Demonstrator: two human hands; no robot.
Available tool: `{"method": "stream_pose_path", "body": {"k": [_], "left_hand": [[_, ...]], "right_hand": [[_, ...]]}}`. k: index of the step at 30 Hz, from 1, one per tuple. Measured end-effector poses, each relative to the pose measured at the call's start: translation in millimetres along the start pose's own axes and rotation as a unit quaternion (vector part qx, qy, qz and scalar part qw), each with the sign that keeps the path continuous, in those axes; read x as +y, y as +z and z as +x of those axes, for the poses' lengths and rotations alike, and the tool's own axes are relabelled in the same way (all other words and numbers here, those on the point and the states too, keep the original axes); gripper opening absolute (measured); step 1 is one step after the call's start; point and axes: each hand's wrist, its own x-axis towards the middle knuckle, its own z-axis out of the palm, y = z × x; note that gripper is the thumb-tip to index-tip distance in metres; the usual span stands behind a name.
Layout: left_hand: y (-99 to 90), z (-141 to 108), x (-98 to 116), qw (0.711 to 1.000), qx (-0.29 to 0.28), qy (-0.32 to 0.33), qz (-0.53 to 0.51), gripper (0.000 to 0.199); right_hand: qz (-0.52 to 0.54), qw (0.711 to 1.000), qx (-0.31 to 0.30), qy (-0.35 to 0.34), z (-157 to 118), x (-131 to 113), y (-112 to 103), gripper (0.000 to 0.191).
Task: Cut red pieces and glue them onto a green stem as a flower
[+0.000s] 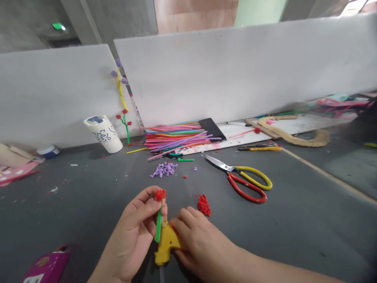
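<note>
My left hand (138, 224) pinches a small pipe-cleaner flower with a red head (160, 194) and a short green stem (158, 226) that points down. My right hand (200, 239) is wrapped round a yellow hot glue gun (166, 245), whose nozzle end lies close behind the green stem. A clear glue stick (161, 273) sticks out of the gun's rear. Whether the nozzle touches the flower I cannot tell. Just beyond my right hand lies a small heap of red pipe-cleaner bits (204, 205).
Scissors with red and yellow handles (246, 179) lie right of centre. Purple bits (165, 169) sit below a bundle of coloured pipe cleaners (176, 137). A white cup (104, 135) leans at back left, before white boards (235, 74). A purple box (47, 265) occupies the near left.
</note>
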Motion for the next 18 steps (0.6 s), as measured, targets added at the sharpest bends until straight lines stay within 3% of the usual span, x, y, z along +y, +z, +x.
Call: {"method": "stream_pose_path", "body": {"k": [3, 7, 11, 18], "left_hand": [[-3.1, 2, -2, 1.000, 0.013, -0.007, 0.009, 0.014], [-4.5, 5, -1, 0.999, 0.042, -0.024, 0.016, 0.015], [-2.7, 5, -2, 0.997, 0.075, -0.025, 0.012, 0.019], [-2.1, 6, -5, 0.997, 0.063, -0.035, 0.017, 0.016]], "right_hand": [[-0.015, 0.999, 0.022, -0.028, 3, 5, 1, 0.031], [-0.050, 0.994, 0.096, 0.003, 3, 31, -23, 0.010], [-0.079, 0.992, 0.096, 0.025, 1, 57, -43, 0.008], [-0.117, 0.990, 0.066, -0.034, 1, 51, -18, 0.013]]}}
